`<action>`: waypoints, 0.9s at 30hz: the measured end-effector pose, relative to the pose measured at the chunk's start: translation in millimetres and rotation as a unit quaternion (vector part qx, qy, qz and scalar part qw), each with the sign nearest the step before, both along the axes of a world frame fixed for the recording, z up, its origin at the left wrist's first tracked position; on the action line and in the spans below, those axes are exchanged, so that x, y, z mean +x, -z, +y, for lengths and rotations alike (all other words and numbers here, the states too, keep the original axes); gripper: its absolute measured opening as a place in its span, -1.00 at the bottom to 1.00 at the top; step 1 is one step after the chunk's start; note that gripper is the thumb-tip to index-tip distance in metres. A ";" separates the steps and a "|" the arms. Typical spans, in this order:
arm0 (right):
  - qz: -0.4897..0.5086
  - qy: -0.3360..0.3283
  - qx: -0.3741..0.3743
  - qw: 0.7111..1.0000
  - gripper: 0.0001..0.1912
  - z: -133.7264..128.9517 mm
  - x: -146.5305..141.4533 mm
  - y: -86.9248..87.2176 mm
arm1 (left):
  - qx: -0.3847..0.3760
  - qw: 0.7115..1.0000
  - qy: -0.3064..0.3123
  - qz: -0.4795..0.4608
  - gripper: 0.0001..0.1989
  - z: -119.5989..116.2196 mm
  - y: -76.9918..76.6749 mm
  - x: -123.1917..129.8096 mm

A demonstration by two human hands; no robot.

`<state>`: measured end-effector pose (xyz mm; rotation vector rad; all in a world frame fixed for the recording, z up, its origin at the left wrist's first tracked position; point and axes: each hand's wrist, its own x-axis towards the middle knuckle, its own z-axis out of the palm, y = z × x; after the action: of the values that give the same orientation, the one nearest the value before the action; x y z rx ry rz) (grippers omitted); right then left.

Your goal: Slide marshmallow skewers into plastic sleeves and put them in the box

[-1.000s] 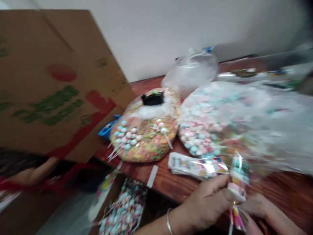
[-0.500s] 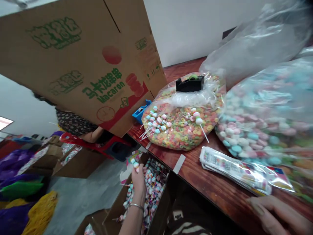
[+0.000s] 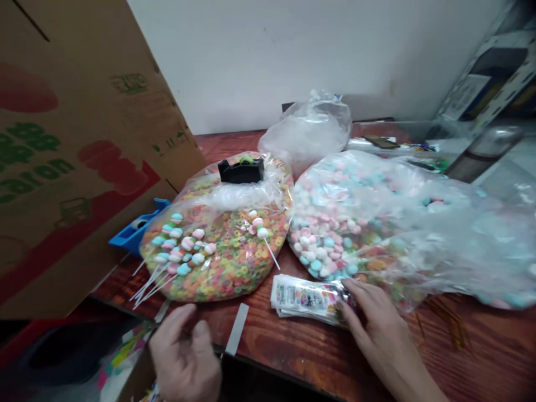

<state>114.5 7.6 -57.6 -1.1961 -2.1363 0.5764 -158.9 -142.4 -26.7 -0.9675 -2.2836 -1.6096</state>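
One stack of printed wrappers [image 3: 304, 297] lies flat near the front of the red-brown counter [image 3: 288, 349], and the right hand [image 3: 377, 324] is right on it! Thumb and forefinger sit at the stack's right end, parted across the shiny top piece; whether they pinch it, I cannot tell. Over to the left hand [image 3: 186, 357]: it's up at the counter's front edge, fingers loosely curled and standing apart, thumb clear of the forefinger, with a pale strip [image 3: 237, 329] just beside it. Behind that, a big bag of colourful rings [image 3: 226, 279] carries a cluster of candy skewers [image 3: 180, 248], a single skewer [image 3: 262, 233] and a black tape dispenser [image 3: 243, 171]. Right alongside, behind the wrappers, sits a bulging bag of pastel candies [image 3: 320, 243]! Far left, a blue dispenser [image 3: 132, 239] rests by the tall cardboard box [image 3: 92, 184].
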 end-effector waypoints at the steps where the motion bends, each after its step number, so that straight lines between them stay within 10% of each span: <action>1: 0.005 0.000 0.004 1.000 -0.69 4.3 -3.9 -1.7 | -0.009 0.996 0.043 0.080 -0.63 12.3 -3.3 12.8; 7: -0.013 0.141 -0.105 0.984 -0.72 21.5 16.5 -15.4 | -0.022 0.921 0.318 0.223 -0.62 68.9 8.3 65.9; 11: 0.021 0.104 -0.222 0.969 -0.67 23.6 16.9 -6.0 | 0.026 0.874 0.444 0.195 -0.60 88.4 19.2 92.5; 15: 0.083 0.105 -0.167 0.977 -0.69 21.4 -1.8 1.4 | -0.026 0.820 0.536 0.199 -0.66 99.2 23.5 112.2; 19: 0.158 0.123 -0.001 0.980 -0.84 16.4 4.2 -22.1 | -0.113 0.825 0.516 0.201 -0.69 100.3 26.7 119.1; 23: 0.271 0.195 -0.057 0.941 -0.88 12.9 25.4 -50.7 | -0.102 0.823 0.548 -0.108 -0.68 99.7 24.2 138.2; 27: 0.387 0.121 -0.236 0.883 -0.78 9.8 34.3 -46.7 | 0.008 0.588 0.513 -0.625 -0.36 114.8 11.1 174.4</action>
<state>148.8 17.3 -10.9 -1.1708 -1.1785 1.2576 15.5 -27.6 -37.8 -1.6253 -2.2317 -3.8009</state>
